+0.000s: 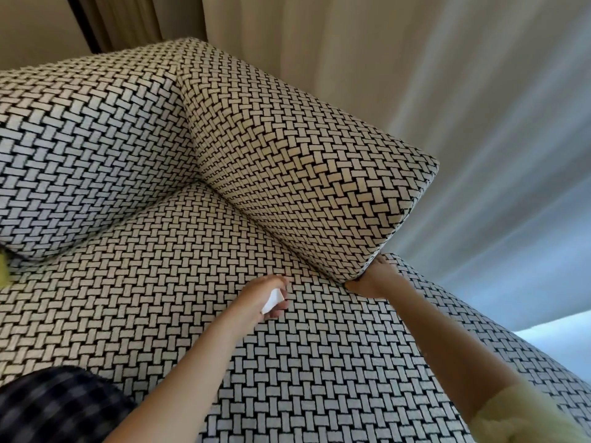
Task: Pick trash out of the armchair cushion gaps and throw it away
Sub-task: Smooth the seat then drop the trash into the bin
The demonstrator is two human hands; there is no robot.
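Dark checked fabric (57,407) lies nearest, well left of the armrest (303,161). Your left grip (263,295) pinches white trash (272,301) near that armrest; its front corner hides your right grip (374,278) fingers, so you cannot tell their state.

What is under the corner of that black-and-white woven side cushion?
The right hand reaches under the black-and-white woven side cushion; its fingers are hidden there. Whether trash lies in the gap cannot be seen.
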